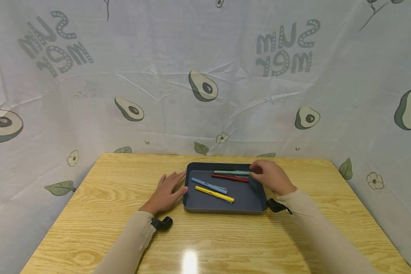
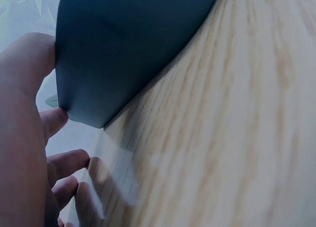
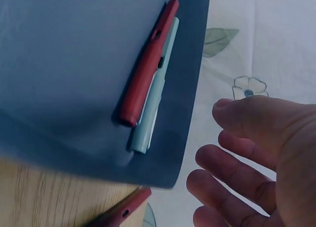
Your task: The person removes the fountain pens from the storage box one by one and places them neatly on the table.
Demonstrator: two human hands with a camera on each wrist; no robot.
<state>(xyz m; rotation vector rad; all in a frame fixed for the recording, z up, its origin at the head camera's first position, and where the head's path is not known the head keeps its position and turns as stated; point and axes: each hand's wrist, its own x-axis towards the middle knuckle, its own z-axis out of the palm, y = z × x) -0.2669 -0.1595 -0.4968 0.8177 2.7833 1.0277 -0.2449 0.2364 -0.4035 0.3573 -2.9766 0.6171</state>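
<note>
A dark grey tray [image 1: 246, 196] lies on the wooden table [image 1: 106, 190] and holds several pens. A pale green pen [image 1: 231, 172] and a red pen [image 1: 230, 178] lie side by side at its far edge. A blue pen [image 1: 209, 186] and a yellow pen [image 1: 214, 194] lie nearer. My left hand [image 1: 166, 192] rests flat on the table, its fingers touching the tray's [image 2: 128, 39] left side. My right hand [image 1: 272, 177] hovers over the tray's far right corner, by the green pen's [image 3: 153, 103] end. Its fingers [image 3: 232, 163] are relaxed and hold nothing.
A white cloth printed with avocados [image 1: 203, 85] hangs behind and at both sides of the table. A small red pen-like piece [image 3: 123, 209] shows on the wood just outside the tray's [image 3: 59, 64] edge in the right wrist view. Bare wood spreads around the tray.
</note>
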